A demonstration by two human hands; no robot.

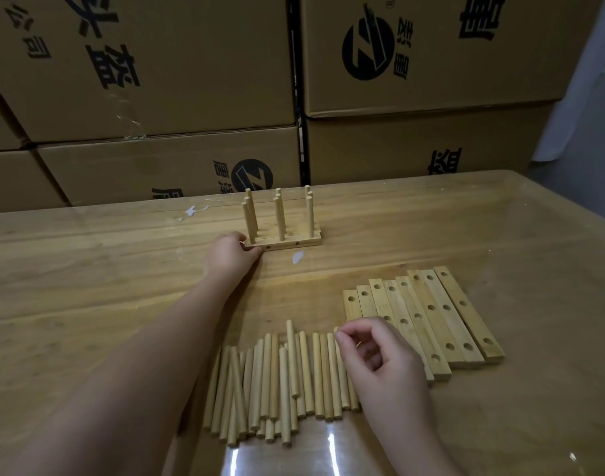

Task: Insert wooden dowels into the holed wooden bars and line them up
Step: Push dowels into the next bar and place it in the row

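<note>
Assembled bars point(294, 242): far middle of the table point(88, 269), carrying upright dowels point(280, 218); the rear rows overlap, so the count is unclear.
Left hand point(230, 257): grasps the left end of the assembled bars; its fingertips are hidden.
Right hand point(380, 359): over the loose dowels point(277, 383), fingers curled; whether it pinches one cannot be told.
Holed bars point(442, 314): flat row to the right of the loose dowels, partly covered by the right hand.
Cardboard boxes point(157, 63): behind the table, cut off by the frame.

Far centre: assembled bars point(296, 242) packed side by side, upright dowels point(280, 218) seated in three columns. Near centre: loose dowels point(277, 383), roughly parallel, some overlapping. Right: empty three-hole bars point(428, 314), flat, abutting.
</note>
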